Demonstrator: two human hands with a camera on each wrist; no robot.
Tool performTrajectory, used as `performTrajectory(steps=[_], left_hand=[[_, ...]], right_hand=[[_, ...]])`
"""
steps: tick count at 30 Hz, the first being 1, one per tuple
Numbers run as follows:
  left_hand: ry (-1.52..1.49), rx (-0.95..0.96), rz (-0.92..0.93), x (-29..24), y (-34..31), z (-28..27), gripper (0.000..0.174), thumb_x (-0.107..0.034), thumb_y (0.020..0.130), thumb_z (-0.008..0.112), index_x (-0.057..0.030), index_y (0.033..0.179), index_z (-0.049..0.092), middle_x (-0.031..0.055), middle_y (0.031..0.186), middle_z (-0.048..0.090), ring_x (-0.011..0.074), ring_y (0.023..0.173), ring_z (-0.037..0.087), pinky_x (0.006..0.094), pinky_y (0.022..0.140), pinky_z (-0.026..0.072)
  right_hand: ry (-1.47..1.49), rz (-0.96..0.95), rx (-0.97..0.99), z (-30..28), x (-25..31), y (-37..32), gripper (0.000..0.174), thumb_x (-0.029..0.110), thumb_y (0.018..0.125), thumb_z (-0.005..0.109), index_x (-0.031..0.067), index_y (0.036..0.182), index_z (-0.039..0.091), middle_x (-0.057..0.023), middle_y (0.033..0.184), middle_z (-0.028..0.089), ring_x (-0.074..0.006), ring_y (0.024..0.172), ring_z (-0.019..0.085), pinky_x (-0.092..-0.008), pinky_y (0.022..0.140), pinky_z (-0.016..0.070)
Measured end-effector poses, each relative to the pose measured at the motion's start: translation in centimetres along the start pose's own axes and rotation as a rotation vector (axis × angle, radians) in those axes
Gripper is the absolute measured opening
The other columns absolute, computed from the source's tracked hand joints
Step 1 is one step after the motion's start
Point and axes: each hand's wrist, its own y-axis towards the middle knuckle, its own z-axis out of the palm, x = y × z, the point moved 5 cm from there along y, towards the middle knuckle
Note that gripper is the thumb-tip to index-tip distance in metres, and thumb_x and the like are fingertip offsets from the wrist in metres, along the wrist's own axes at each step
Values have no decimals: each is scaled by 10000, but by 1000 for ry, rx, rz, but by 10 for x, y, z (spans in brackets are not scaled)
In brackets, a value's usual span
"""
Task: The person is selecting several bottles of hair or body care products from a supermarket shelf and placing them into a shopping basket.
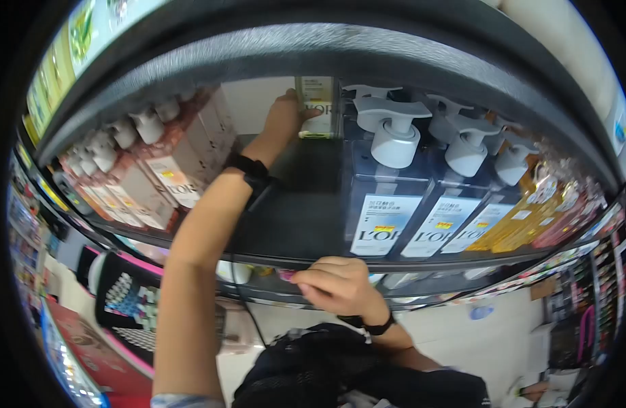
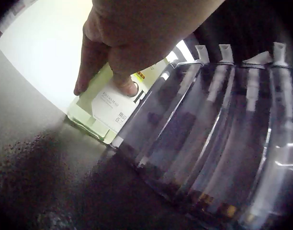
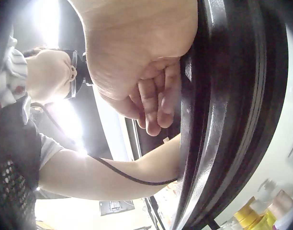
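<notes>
Deep in the shelf, my left hand (image 1: 283, 121) grips a light green rectangular bottle (image 1: 319, 124) with a white label. The left wrist view shows the thumb pressed on the label and fingers round the bottle's (image 2: 96, 108) other side; its top is hidden behind the hand. To the right of it stand clear dark-blue pump bottles (image 2: 185, 120) in a row. My right hand (image 1: 340, 282) is at the shelf's front edge (image 1: 292, 260), holding nothing. Its fingers are loosely curled in the right wrist view.
Pink boxed pump bottles (image 1: 156, 163) fill the shelf's left side. Blue pump bottles (image 1: 387, 197) and yellow packages (image 1: 517, 217) line the right. A thick dark upper shelf (image 1: 326, 44) overhangs the reaching arm. A black cable (image 1: 243, 299) hangs beside the left arm.
</notes>
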Motion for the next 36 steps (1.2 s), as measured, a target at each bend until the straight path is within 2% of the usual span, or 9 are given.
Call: performTrajectory(steps=[7,10,14,17,19,24,27,31,36], left_hand=[[-60,104,-110,-5,-12,-1,477,-257,805,731,90,1043,507,299,909,639,426,909,629,450,796,506],[-90,354,-182,-34,-34,-22,427,-174,869,636,38,1204,476,284,1059,625,414,971,615,431,836,488],[-98,157,149,-111,-104,-124,250,-167,907,575,24,1060,627,207,978,657,374,941,623,420,816,487],[-190,151,483,-137,-190,-213,95,-143,827,666,-62,868,692,63,810,652,245,730,638,355,620,507],[-249,235,296,-107,-253,-252,228,-142,716,755,-84,596,570,20,552,484,204,492,525,316,452,416],[26,268,-844,27,-442,-310,336,-180,896,601,20,627,579,159,548,515,319,509,531,391,505,396],[237,198,-945,61,-540,-346,430,-264,957,508,32,654,588,187,560,542,330,501,537,403,516,398],[-63,23,-1270,101,-643,-362,500,-275,1004,447,3,598,540,70,486,500,168,426,482,338,459,375],[-176,-114,-1235,128,-693,-341,505,-326,1019,423,-31,614,486,-5,497,418,80,437,406,269,430,313]], right_hand=[[-31,54,38,7,0,6,177,-13,698,702,34,867,681,-78,688,637,-223,581,611,-306,526,492],[-89,91,34,8,0,5,162,-17,699,701,29,853,685,-81,663,625,-224,561,602,-303,523,487],[-148,132,-4,14,4,3,126,-14,729,672,29,846,692,-77,659,634,-213,555,602,-293,530,474],[-226,249,-57,19,11,1,111,-17,780,647,16,876,694,-71,694,663,-176,573,619,-279,556,482],[-102,383,-102,40,15,-4,102,-17,808,631,6,888,691,-72,715,672,-156,595,632,-269,568,485],[371,580,267,143,34,16,101,8,892,581,-5,957,658,-68,754,668,-110,683,669,-229,595,499],[712,583,548,226,51,26,105,58,934,557,2,970,638,-40,767,660,-97,690,660,-222,595,505],[1005,730,812,318,76,52,182,174,965,537,21,957,634,-41,788,670,-103,711,651,-220,596,496],[1593,1157,695,441,84,65,159,183,919,536,51,941,623,-69,824,685,-156,700,659,-250,617,526]])
